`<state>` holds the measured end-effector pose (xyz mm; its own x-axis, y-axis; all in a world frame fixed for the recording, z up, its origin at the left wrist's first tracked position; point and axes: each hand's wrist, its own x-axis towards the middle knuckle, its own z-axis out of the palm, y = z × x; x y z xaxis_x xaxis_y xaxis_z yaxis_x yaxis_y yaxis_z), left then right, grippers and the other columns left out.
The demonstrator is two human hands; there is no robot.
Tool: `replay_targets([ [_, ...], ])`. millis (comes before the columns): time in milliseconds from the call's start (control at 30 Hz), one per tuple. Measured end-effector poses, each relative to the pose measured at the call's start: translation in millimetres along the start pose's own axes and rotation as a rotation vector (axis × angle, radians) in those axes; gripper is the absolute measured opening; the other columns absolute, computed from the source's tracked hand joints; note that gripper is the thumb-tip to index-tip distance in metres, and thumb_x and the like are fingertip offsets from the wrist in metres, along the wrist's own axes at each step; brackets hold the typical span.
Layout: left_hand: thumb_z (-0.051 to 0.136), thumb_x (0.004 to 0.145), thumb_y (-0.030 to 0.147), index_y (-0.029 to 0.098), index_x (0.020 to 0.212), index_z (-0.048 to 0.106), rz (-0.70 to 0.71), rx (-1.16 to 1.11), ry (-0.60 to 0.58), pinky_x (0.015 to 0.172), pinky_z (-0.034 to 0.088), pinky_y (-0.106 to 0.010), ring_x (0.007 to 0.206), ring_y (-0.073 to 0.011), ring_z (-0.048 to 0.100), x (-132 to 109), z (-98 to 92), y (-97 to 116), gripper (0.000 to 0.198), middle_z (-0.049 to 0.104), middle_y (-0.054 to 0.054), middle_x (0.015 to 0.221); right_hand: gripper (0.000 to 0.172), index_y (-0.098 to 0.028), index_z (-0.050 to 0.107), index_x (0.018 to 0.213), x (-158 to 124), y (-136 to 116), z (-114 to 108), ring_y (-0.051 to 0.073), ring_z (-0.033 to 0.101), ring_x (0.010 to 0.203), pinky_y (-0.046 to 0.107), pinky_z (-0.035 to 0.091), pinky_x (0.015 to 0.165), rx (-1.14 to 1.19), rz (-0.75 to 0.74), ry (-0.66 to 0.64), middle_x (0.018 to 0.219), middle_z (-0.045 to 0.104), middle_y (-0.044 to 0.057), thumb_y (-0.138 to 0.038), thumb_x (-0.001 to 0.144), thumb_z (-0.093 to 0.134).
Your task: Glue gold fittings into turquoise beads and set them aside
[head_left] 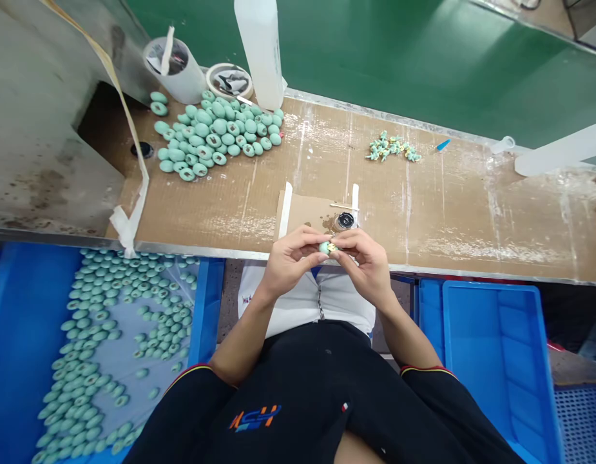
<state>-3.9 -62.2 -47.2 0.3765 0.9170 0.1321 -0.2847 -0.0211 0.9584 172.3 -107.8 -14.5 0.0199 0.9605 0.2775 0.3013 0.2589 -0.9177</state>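
My left hand (292, 258) and my right hand (363, 263) meet above the front edge of the cardboard-covered bench (437, 219). Their fingertips pinch a small mint-green oval piece (327, 247) from both sides, and the fingers hide most of it. Just beyond my right hand, a small round dark metal object (346, 220) lies on a brown card pad (302, 212). A large heap of similar mint-green oval pieces (215, 132) lies farther off to the left on the bench.
A blue bin (207, 309) at my left holds many green ovals. A blue plastic crate (491, 361) stands at my right. On the bench are a tangle of small green parts (392, 148), a white bottle (259, 51), and a white cup (174, 67). Green wall panels rise behind.
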Motion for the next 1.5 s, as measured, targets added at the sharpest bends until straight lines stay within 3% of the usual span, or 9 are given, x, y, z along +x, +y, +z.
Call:
replay_targets([
  [233,0.084,0.088,0.038,0.027,0.108,0.086,0.04,0.11,-0.009,0.078,0.063,-0.03,0.095,-0.0195,0.072,-2,-0.3,4,0.023,0.074,-0.008,0.101,0.003,-0.026,0.077,0.091,-3,5,-4,0.018,0.075,0.089,0.031,0.065,0.074,0.062,0.072,-0.022,0.098,0.078,0.004,-0.027,0.094,0.077],
  [400,0.088,0.083,0.04,0.025,0.104,0.086,-0.06,-0.006,0.012,0.077,0.062,-0.03,0.089,-0.0178,0.072,-3,5.9,11,0.026,0.073,-0.007,0.096,0.015,-0.026,0.079,0.093,-8,4,-2,0.021,0.076,0.091,0.035,0.066,0.076,0.108,0.122,0.043,0.098,0.079,0.006,-0.041,0.092,0.081],
  [567,0.093,0.076,0.044,0.021,0.09,0.084,-0.13,-0.019,-0.001,0.072,0.059,-0.03,0.078,-0.0166,0.068,1,8.0,19,0.028,0.071,-0.004,0.083,0.01,-0.027,0.079,0.085,-9,-2,-7,0.021,0.075,0.083,0.038,0.065,0.077,0.004,0.041,0.053,0.089,0.078,0.004,-0.033,0.093,0.079],
  [767,0.09,0.078,0.05,0.021,0.074,0.08,-0.122,0.127,-0.092,0.062,0.052,-0.028,0.068,-0.0149,0.06,3,6.1,21,0.031,0.061,-0.001,0.071,0.022,-0.025,0.074,0.074,-12,5,-10,0.02,0.073,0.075,0.035,0.062,0.07,-0.013,0.047,-0.029,0.077,0.074,0.002,-0.036,0.093,0.08],
  [933,0.09,0.079,0.05,0.021,0.072,0.079,-0.102,0.178,-0.092,0.06,0.049,-0.028,0.066,-0.0145,0.058,-2,4.0,18,0.031,0.059,-0.001,0.069,0.028,-0.024,0.073,0.073,-12,9,-11,0.019,0.072,0.071,0.034,0.061,0.067,-0.026,0.048,-0.095,0.076,0.073,0.002,-0.042,0.094,0.079],
  [1133,0.094,0.073,0.046,0.02,0.08,0.081,-0.156,0.126,-0.068,0.064,0.057,-0.027,0.07,-0.0153,0.066,-3,4.9,19,0.03,0.067,-0.002,0.076,0.022,-0.023,0.075,0.085,-9,11,-16,0.019,0.073,0.076,0.033,0.062,0.069,0.01,-0.001,-0.121,0.084,0.077,0.004,-0.043,0.095,0.078],
  [1367,0.095,0.072,0.047,0.019,0.092,0.074,-0.268,-0.016,-0.072,0.071,0.065,-0.029,0.076,-0.0176,0.075,1,18.8,24,0.041,0.075,-0.003,0.082,0.019,-0.027,0.075,0.116,-11,-2,-25,0.02,0.073,0.09,0.035,0.063,0.079,-0.189,-0.136,-0.13,0.102,0.076,0.007,-0.035,0.1,0.072],
  [1500,0.092,0.076,0.046,0.02,0.092,0.074,-0.227,0.012,-0.072,0.069,0.064,-0.03,0.073,-0.0182,0.075,3,19.6,21,0.036,0.077,-0.004,0.081,0.021,-0.027,0.073,0.119,-15,-1,-29,0.019,0.07,0.083,0.032,0.062,0.069,-0.259,-0.195,-0.116,0.1,0.076,0.006,-0.03,0.099,0.071],
])
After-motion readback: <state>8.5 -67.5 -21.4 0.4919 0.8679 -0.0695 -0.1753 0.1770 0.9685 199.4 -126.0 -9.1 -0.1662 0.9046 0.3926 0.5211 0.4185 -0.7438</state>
